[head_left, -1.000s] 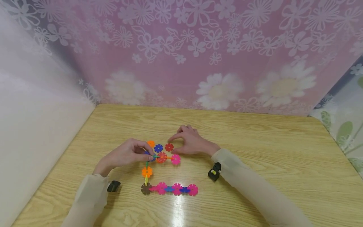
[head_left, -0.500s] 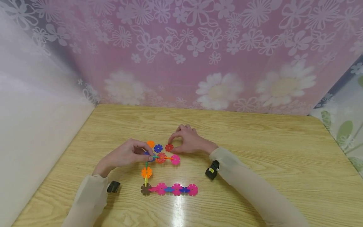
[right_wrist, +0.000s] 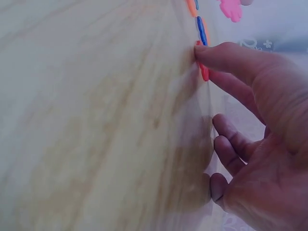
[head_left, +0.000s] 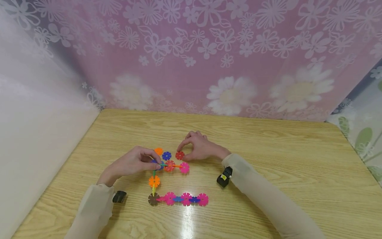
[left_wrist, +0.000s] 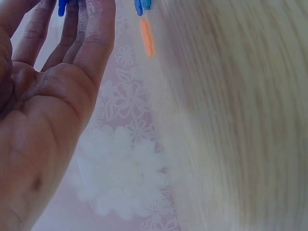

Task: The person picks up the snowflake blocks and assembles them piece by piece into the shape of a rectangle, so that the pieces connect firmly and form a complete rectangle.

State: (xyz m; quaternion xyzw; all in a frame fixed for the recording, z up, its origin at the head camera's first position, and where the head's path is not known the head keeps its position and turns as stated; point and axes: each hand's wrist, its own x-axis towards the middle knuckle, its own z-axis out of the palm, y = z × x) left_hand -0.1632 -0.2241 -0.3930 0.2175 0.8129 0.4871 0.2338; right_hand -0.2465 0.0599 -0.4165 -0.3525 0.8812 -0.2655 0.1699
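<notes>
Between thumb and fingers, my left hand [head_left: 135,163] pinches a blue notched disc [head_left: 154,162] at the upper left corner of a linked chain; in the left wrist view, only a sliver of blue disc [left_wrist: 62,6] shows at the fingers. An orange disc [head_left: 154,181], a brown disc [head_left: 153,199] and a row ending in a pink disc [head_left: 203,199] belong to the same chain. Its upper arm runs past a red-orange disc [head_left: 169,166] to a pink disc [head_left: 184,167]. My right hand [head_left: 200,147] holds a loose red notched disc [head_left: 180,155] between thumb and forefinger, flat on the table.
Behind the chain, a loose blue disc [head_left: 166,155] and an orange disc [head_left: 159,151] lie flat on the wooden table [head_left: 268,159]. A flowered pink curtain [head_left: 191,66] hangs along the back edge, and a white wall [head_left: 44,116] borders the left.
The right hand's thumb and forefinger have come together about the red disc, which has slid slightly to the right. The left hand keeps its grip in the same place.
</notes>
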